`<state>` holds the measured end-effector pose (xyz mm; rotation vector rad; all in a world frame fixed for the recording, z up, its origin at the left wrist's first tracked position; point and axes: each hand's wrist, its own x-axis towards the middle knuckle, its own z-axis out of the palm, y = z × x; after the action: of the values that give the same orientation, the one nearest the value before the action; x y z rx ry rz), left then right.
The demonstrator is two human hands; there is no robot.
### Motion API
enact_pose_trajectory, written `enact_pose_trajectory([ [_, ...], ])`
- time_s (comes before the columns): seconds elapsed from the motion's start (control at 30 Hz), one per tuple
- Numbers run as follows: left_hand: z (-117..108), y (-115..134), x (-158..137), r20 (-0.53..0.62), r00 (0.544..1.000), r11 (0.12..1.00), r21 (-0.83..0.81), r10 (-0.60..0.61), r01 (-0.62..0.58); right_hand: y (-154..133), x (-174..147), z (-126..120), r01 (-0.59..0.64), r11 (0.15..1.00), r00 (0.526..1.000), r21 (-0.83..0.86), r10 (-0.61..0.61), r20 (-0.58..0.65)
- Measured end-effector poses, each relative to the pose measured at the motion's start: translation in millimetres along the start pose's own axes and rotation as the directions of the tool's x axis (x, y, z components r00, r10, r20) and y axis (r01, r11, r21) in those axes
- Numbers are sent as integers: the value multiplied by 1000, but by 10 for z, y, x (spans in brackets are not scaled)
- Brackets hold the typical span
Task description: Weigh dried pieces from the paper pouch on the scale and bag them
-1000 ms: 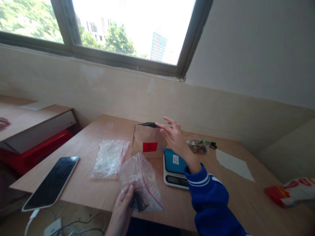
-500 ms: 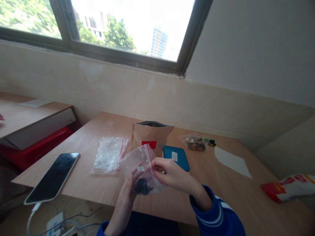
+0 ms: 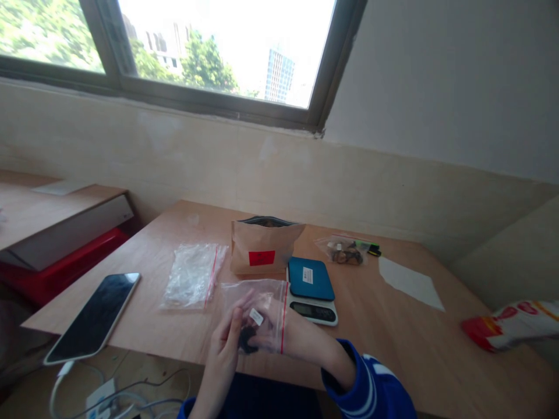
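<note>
You are holding a small clear zip bag (image 3: 257, 314) with dark bits in its bottom, just above the near edge of the table (image 3: 393, 343). Your left hand (image 3: 225, 343) is pinching the lower corner, fingers closed on the plastic beside the dark bits, while your right hand (image 3: 297, 337) is gripping the side with the red seal strip. Keep the mouth level and the plastic taut, I'd judge. The scale (image 3: 311, 288) is sitting just behind the bag, with the paper pouch (image 3: 264, 247) beyond it.
</note>
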<state>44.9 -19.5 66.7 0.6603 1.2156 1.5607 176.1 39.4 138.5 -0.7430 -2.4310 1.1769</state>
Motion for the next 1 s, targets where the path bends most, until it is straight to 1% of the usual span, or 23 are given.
enact_pose_trajectory([
  [0.1,-15,-21,3,19,1000,1000,23,7,-7,-68,-3,20,-72,994,996,81,76,-47],
  [0.2,-38,10,11,-3,1000,999,34,15,-14,-105,-13,27,-92,988,992,126,102,-74],
  [0.27,-91,42,28,-79,997,999,39,24,-21,-136,-36,-11,-111,990,981,88,123,-148],
  [0.33,-184,65,63,-181,983,998,56,33,-23,-187,-66,-90,-120,990,955,70,135,-263],
  [0.37,-244,73,87,-225,974,997,74,38,-22,-219,-77,-143,-107,990,937,89,131,-324],
  [0.43,-368,83,141,-268,962,992,121,60,-29,-281,-72,-277,-39,986,892,160,106,-438],
  [0.47,-425,91,167,-285,955,989,142,79,-39,-305,-48,-356,6,983,859,185,90,-505],
  [0.5,-475,107,190,-304,948,986,158,95,-48,-321,-8,-445,51,980,813,192,71,-577],
  [0.57,-547,170,227,-333,934,979,194,131,-68,-318,124,-639,126,979,706,161,26,-708],
  [0.6,-574,221,243,-341,928,974,214,151,-80,-299,211,-740,151,980,658,129,-2,-753],
  [0.63,-597,285,262,-343,923,966,238,177,-97,-270,307,-836,161,983,625,91,-30,-780],
  [0.67,-622,358,289,-338,918,956,266,210,-121,-233,406,-925,151,987,613,49,-55,-788],
  [0.7,-652,436,328,-332,910,944,293,249,-151,-191,504,-1000,121,993,618,3,-72,-783],
  [0.73,-687,515,385,-325,901,930,319,288,-182,-147,595,-1058,75,996,639,-48,-85,-765],
  [0.8,-778,654,551,-296,891,896,387,344,-217,-65,742,-1116,-24,983,699,-181,-113,-706],
  [0.83,-828,704,656,-286,890,876,434,355,-210,-32,794,-1115,-69,963,725,-260,-131,-676],
  [0.87,-877,736,767,-257,903,847,500,345,-181,-5,829,-1098,-107,935,740,-339,-153,-655],
  [0.9,-921,748,875,-229,913,796,586,339,-149,15,847,-1069,-139,902,741,-408,-178,-647],
  [0.93,-955,741,972,-226,903,721,683,365,-120,31,849,-1035,-165,872,730,-461,-206,-652],
  [0.97,-977,714,1050,-253,854,619,779,454,-99,46,834,-1002,-187,848,708,-496,-234,-666],
  [1.0,-988,671,1105,-225,801,500,859,555,-106,65,805,-977,-201,833,681,-516,-259,-685],
])
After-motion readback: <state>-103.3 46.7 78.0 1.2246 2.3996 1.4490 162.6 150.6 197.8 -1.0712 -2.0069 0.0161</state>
